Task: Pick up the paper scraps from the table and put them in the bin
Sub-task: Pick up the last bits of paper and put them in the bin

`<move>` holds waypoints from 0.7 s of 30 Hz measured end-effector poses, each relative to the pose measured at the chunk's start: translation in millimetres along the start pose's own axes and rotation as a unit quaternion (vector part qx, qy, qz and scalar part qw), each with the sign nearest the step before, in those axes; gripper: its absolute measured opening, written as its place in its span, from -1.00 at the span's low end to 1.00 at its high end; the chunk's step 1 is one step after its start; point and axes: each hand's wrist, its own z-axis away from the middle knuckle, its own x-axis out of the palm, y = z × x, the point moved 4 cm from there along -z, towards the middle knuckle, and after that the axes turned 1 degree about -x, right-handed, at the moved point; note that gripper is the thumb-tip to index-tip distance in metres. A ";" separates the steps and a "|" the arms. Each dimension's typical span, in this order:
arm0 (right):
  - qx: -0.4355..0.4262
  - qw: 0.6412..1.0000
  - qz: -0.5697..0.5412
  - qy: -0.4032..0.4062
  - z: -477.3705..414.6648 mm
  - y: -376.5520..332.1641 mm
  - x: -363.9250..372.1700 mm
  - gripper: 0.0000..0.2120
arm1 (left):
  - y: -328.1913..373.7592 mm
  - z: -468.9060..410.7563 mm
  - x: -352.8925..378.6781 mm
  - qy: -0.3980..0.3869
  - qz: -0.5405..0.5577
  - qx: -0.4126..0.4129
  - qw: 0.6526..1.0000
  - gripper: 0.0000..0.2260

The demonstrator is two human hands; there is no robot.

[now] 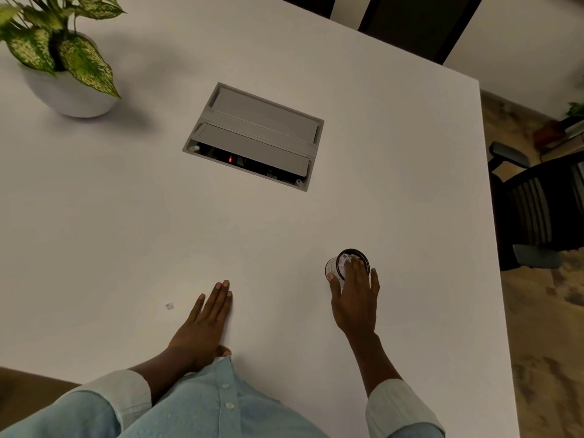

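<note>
A small clear bin with a dark rim (337, 263) stands on the white table (126, 232), with white paper visible inside it. My right hand (355, 295) reaches over its near side, fingertips at the rim; whether it grips the bin or holds paper is unclear. My left hand (205, 320) lies flat on the table, fingers together and palm down, holding nothing. One small paper scrap (169, 306) lies on the table just left of my left hand.
A grey cable hatch (256, 134) is set into the table's middle. A potted plant (60, 61) stands at the far left corner. The table's right edge runs down past the bin; a dark office chair (543, 210) stands on the floor beyond it.
</note>
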 end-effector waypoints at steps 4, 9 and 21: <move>0.008 1.000 0.010 -0.015 5.8 -1.7 3.3 -0.31 | -1.7 0.1 2.7 0.010 -0.003 0.004 1.000 0.12; 0.010 0.999 0.012 -0.051 3.5 -0.2 8.9 -0.24 | -3.2 -2.0 6.6 0.012 -0.015 0.005 1.000 0.16; -0.062 0.988 -0.042 0.137 7.7 -37.5 -17.2 -0.71 | -14.1 14.9 9.8 0.007 0.013 -0.004 1.000 0.01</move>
